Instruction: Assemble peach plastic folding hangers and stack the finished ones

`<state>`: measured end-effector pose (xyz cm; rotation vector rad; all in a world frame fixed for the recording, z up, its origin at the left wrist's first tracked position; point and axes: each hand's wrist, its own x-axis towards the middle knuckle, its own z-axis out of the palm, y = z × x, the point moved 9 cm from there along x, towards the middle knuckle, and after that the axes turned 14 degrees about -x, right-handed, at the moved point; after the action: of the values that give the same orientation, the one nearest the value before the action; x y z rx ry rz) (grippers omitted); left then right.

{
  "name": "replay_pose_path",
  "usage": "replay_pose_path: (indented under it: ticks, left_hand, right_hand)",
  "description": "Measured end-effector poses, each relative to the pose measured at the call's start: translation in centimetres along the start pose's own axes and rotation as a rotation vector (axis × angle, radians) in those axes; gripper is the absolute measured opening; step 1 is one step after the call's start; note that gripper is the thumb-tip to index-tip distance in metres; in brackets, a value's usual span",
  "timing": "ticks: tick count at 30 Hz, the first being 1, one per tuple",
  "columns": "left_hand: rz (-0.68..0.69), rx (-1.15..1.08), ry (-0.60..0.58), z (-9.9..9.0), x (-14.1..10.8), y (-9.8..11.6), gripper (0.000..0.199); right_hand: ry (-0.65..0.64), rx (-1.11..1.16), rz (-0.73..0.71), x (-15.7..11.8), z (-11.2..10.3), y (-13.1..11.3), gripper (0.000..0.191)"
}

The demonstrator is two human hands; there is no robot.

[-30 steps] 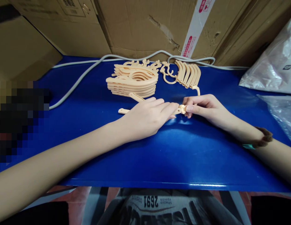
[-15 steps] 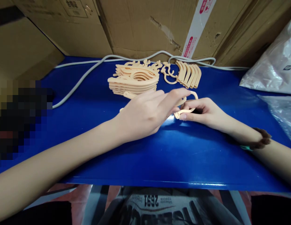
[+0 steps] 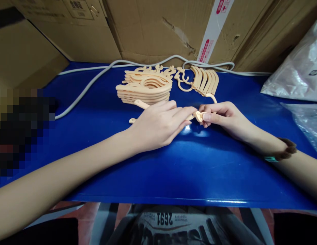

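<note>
Between thumb and fingers of my right hand (image 3: 221, 115) is a cream plastic hanger hook (image 3: 211, 98); its knobbed base faces left, and its curve shows above the fingers. My left hand (image 3: 160, 124) is closed over cream hanger arms (image 3: 141, 103), whose rounded ends stick out to its left. Its fingertips meet the hook's base, where a piece of an arm shows. How the parts join is hidden by the fingers. Behind my left hand stands a stack of cream folding hangers (image 3: 144, 93). Loose hooks (image 3: 184, 85) and a row of loose hanger arms (image 3: 205, 80) lie to its right.
The blue table (image 3: 173, 173) carries everything. A grey-white cable (image 3: 97, 76) runs along its back, before cardboard boxes (image 3: 153, 30). Plastic bags (image 3: 296, 68) sit at the right, and a dark blurred object (image 3: 22, 129) at the left.
The hook in my right hand has turned, so its base now faces left. My left fingers have lowered and come against that base. The stack and the loose parts stay put.
</note>
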<state>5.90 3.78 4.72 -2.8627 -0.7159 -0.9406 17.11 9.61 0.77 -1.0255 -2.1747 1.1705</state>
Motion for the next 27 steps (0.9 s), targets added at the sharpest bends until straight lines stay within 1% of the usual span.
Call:
replay_pose_path:
  ticks: [6, 13, 27]
  left_hand:
    - [0.015, 0.014, 0.010, 0.07, -0.08, -0.01, 0.034]
    - [0.020, 0.001, 0.017, -0.08, -0.02, 0.04, 0.034]
    - [0.025, -0.045, 0.011, 0.15, -0.20, 0.12, 0.032]
  right_hand:
    - [-0.010, -0.014, 0.002, -0.07, 0.02, 0.03, 0.032]
    - [0.038, 0.059, -0.034, -0.04, -0.38, -0.05, 0.032]
    - [-0.001, 0.018, -0.022, -0.17, -0.12, 0.23, 0.028]
